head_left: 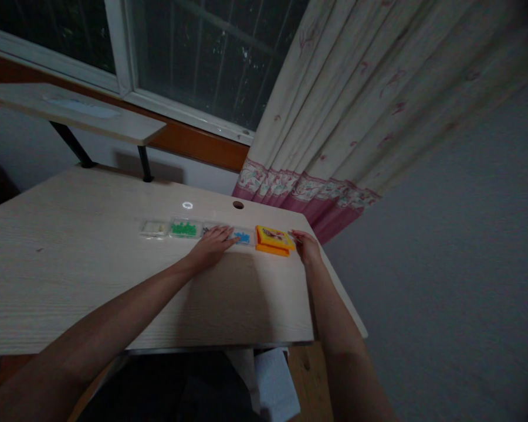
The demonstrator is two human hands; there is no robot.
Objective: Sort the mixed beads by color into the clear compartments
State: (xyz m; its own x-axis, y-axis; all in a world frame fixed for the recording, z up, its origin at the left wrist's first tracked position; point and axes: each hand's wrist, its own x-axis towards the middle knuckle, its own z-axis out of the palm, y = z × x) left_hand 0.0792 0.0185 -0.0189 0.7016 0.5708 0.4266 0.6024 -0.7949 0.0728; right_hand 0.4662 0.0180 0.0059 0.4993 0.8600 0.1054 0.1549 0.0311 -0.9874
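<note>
A row of small clear plastic trays lies across the desk. One tray (155,229) at the left end holds a few pale bits. Beside it is a tray of green pieces (183,229), and farther right a tray of blue pieces (243,237). My left hand (213,243) lies over the row with its fingers stretched out, partly covering a tray of dark pieces between the green and the blue. At the row's right end sits a yellow-orange box (274,237) with a picture on top. Close against its right edge, my right hand (307,246) has its fingers bent together; what they pinch is too small to make out.
The pale wooden desk (92,281) has a round cable hole (238,205) near its back edge. A raised shelf (92,120) on black legs stands at the back left. Behind are a window (202,64) and a long patterned curtain (334,117); a wall is at the right.
</note>
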